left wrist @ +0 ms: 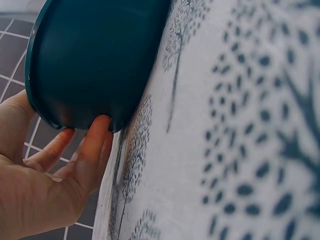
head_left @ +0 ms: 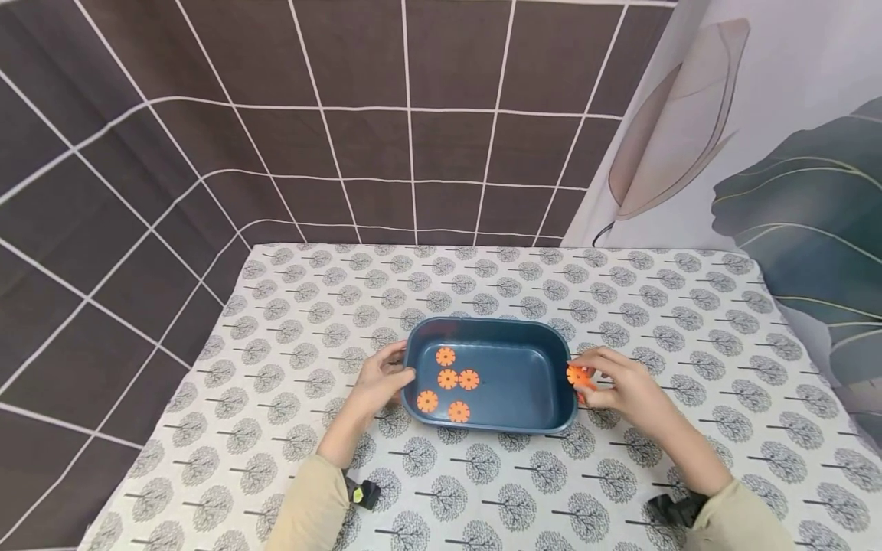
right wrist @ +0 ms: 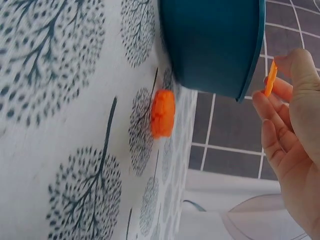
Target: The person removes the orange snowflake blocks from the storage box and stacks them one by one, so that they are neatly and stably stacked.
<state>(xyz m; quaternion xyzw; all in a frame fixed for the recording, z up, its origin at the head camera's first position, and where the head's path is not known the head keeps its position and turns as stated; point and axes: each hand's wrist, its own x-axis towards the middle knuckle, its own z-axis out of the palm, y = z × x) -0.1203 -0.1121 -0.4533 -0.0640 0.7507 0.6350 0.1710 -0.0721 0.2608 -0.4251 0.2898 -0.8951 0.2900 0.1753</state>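
A dark blue-green plastic tub (head_left: 510, 421) stands on the tablecloth, with several flat orange notched discs (head_left: 448, 379) lying on the left half of its floor. My left hand (head_left: 377, 379) holds the tub's left end, thumb at the rim and fingertips (left wrist: 100, 122) against the outer wall. Just outside the right end, my right hand (head_left: 613, 379) pinches one orange notched disc (right wrist: 271, 79) between thumb and fingers, level with the rim. Lower down, a small orange pile of discs (right wrist: 163, 114) sits on the cloth beside the tub, partly hidden by the hand in the head view.
The white cloth (head_left: 310, 321) with grey tree prints covers the table. A brown curtain with white grid lines (head_left: 358, 145) hangs behind and to the left. At the right hangs a pale leaf-patterned curtain (head_left: 779, 99). Each wrist wears a small black device (head_left: 364, 493).
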